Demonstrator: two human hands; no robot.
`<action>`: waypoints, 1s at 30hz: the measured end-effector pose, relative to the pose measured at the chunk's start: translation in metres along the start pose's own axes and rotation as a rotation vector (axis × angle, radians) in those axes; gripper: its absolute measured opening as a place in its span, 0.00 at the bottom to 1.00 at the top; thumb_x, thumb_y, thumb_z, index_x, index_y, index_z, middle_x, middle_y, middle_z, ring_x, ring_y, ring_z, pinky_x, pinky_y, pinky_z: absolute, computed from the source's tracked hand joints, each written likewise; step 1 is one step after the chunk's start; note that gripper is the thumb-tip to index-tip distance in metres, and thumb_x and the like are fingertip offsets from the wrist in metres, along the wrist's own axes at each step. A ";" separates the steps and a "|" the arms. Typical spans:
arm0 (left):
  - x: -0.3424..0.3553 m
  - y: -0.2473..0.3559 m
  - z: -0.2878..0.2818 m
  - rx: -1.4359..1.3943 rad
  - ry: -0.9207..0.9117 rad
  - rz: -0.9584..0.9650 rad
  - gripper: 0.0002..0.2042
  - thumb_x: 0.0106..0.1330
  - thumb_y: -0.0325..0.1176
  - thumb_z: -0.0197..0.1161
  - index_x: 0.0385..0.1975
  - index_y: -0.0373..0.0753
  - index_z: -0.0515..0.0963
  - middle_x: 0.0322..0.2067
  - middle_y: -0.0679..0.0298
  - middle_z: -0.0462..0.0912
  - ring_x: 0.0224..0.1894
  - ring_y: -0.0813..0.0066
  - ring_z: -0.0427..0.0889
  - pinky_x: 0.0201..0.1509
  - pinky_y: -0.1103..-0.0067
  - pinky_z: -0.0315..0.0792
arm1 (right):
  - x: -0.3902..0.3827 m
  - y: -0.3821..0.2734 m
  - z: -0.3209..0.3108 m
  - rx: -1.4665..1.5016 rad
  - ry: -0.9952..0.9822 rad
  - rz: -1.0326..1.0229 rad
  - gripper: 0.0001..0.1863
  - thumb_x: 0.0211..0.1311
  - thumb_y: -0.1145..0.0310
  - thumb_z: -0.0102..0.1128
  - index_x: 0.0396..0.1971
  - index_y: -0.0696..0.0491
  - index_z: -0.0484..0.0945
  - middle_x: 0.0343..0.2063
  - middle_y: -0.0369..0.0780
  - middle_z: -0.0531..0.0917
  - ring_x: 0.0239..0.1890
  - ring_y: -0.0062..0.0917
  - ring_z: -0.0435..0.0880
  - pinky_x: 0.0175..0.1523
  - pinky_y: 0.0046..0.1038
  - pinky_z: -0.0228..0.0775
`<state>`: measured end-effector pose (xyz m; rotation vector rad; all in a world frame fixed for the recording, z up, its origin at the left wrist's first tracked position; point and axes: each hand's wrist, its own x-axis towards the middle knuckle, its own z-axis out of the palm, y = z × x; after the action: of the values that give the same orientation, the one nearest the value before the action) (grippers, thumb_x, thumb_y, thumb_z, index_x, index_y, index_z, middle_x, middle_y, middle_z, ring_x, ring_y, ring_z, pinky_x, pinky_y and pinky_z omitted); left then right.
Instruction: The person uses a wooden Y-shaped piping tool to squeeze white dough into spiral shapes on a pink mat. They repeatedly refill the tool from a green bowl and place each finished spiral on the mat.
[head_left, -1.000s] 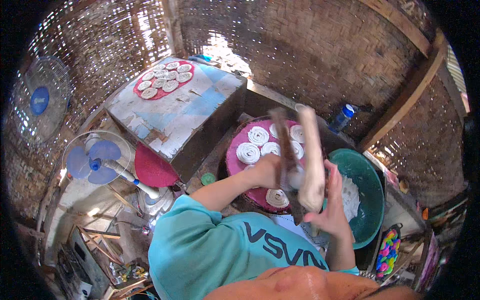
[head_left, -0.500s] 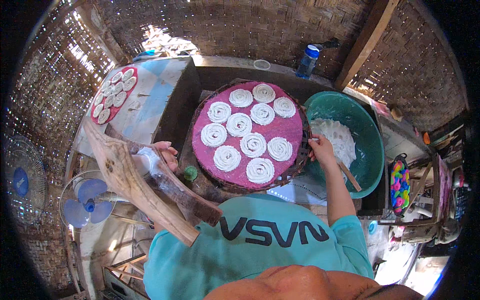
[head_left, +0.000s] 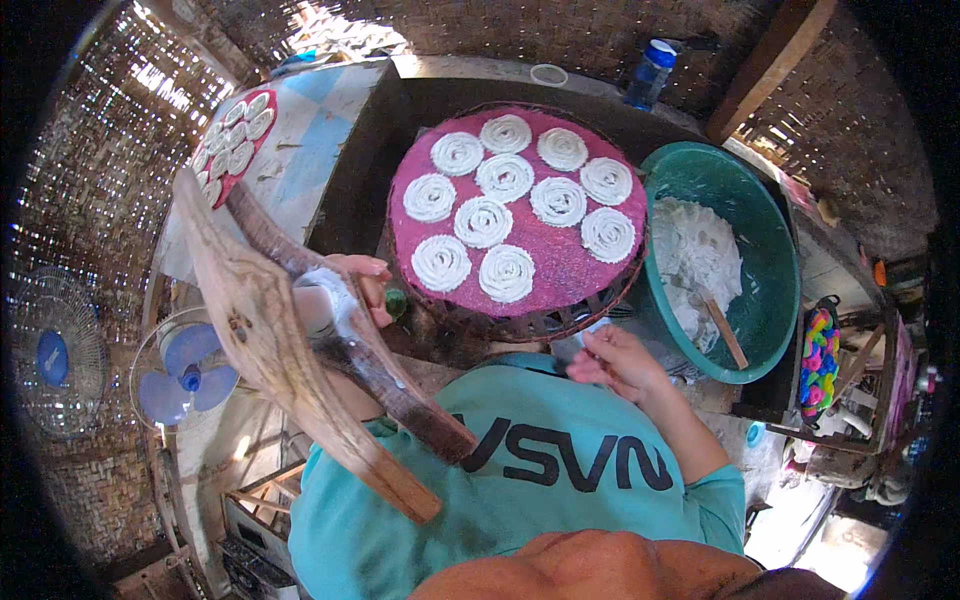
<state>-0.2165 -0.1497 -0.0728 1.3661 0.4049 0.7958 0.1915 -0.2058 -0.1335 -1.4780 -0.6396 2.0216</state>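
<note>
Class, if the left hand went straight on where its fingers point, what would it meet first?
The left hand would probably meet the left rim of the round pink-topped tray, though depth is unclear and the small green object lies very close to that line.

Scant room between tray and basin

We find coils on the tray, the basin to its right, the bottle behind, the fan left
</note>
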 end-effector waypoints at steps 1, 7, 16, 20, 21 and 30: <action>-0.001 -0.006 0.000 -0.104 0.055 -0.066 0.36 0.51 0.43 0.68 0.55 0.29 0.61 0.28 0.56 0.79 0.33 0.63 0.78 0.54 0.63 0.62 | -0.005 0.000 -0.008 -0.119 -0.049 0.002 0.11 0.63 0.68 0.53 0.40 0.56 0.63 0.30 0.43 0.78 0.28 0.28 0.82 0.32 0.26 0.77; 0.084 0.000 0.013 0.434 -0.171 0.219 0.27 0.48 0.50 0.67 0.39 0.34 0.74 0.31 0.55 0.79 0.33 0.62 0.80 0.46 0.64 0.74 | -0.040 -0.054 0.011 -0.396 -0.604 -0.489 0.46 0.47 0.41 0.64 0.57 0.60 0.60 0.53 0.47 0.70 0.55 0.30 0.70 0.58 0.33 0.62; 0.179 0.005 0.054 -0.074 -0.234 0.352 0.45 0.43 0.30 0.66 0.66 0.45 0.52 0.60 0.53 0.64 0.60 0.56 0.67 0.61 0.65 0.62 | -0.040 -0.078 0.018 -0.104 -0.696 -0.305 0.65 0.20 0.46 0.75 0.65 0.51 0.50 0.49 0.51 0.69 0.49 0.40 0.73 0.53 0.38 0.65; 0.221 0.051 0.073 -0.784 -0.593 0.507 0.45 0.41 0.22 0.61 0.66 0.46 0.50 0.61 0.46 0.58 0.64 0.47 0.59 0.65 0.56 0.54 | -0.044 -0.079 -0.008 -0.101 -0.948 -0.181 0.62 0.24 0.41 0.72 0.64 0.50 0.51 0.48 0.53 0.70 0.47 0.42 0.74 0.51 0.40 0.67; 0.224 0.053 0.084 -0.793 -0.644 0.558 0.46 0.41 0.22 0.61 0.66 0.45 0.51 0.61 0.46 0.59 0.64 0.49 0.58 0.65 0.57 0.55 | -0.045 -0.079 -0.016 -0.080 -0.980 -0.156 0.62 0.24 0.41 0.72 0.64 0.50 0.51 0.48 0.53 0.70 0.47 0.42 0.74 0.51 0.40 0.67; 0.256 -0.017 0.056 -0.876 -0.266 0.406 0.32 0.50 0.27 0.61 0.59 0.44 0.62 0.52 0.50 0.71 0.57 0.52 0.69 0.62 0.57 0.59 | -0.041 -0.084 -0.046 0.021 -0.738 -0.105 0.61 0.29 0.37 0.68 0.65 0.51 0.50 0.48 0.54 0.70 0.46 0.44 0.74 0.49 0.43 0.68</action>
<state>0.0010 -0.0082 -0.0314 0.7001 -0.4203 0.9468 0.2583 -0.1690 -0.0630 -0.6264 -0.9457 2.4607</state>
